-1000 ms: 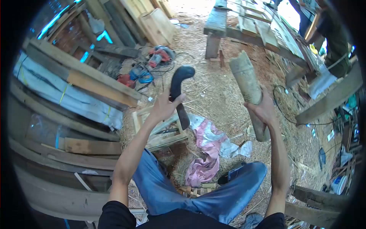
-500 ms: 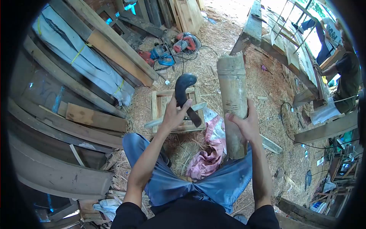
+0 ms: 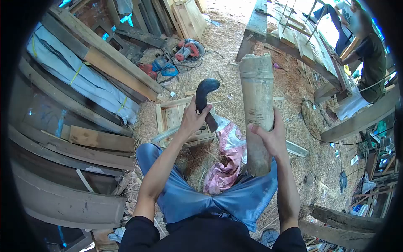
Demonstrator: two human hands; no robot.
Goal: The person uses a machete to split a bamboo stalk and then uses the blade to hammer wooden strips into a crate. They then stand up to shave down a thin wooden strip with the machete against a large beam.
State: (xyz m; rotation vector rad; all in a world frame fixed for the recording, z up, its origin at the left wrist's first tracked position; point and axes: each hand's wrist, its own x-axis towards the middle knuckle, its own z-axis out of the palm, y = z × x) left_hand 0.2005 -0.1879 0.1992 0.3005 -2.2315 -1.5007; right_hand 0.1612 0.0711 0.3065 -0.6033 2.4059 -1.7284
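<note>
My left hand (image 3: pixel 195 119) is closed round a dark curved handle (image 3: pixel 204 94), whose rounded end points up and whose lower end tilts down to the right. My right hand (image 3: pixel 273 133) grips the right side of a thick bamboo section (image 3: pixel 257 94), held nearly upright with a ring near its top. A gap separates the handle from the bamboo. Below them, a pink and white cloth (image 3: pixel 224 168) lies between my knees. Behind my left hand, a small wooden frame (image 3: pixel 166 119) rests on the ground.
Power tools (image 3: pixel 168 63) with cables lie on the straw-littered ground. Long timbers and a wrapped bundle (image 3: pixel 84 71) line the left. A wooden workbench (image 3: pixel 289 52) stands at the upper right, with a person (image 3: pixel 369 59) beside it and another person behind.
The surroundings have shifted left in view, and the wooden frame is now farther left of the bamboo. Both hands keep their holds, with the dark handle slightly nearer the bamboo.
</note>
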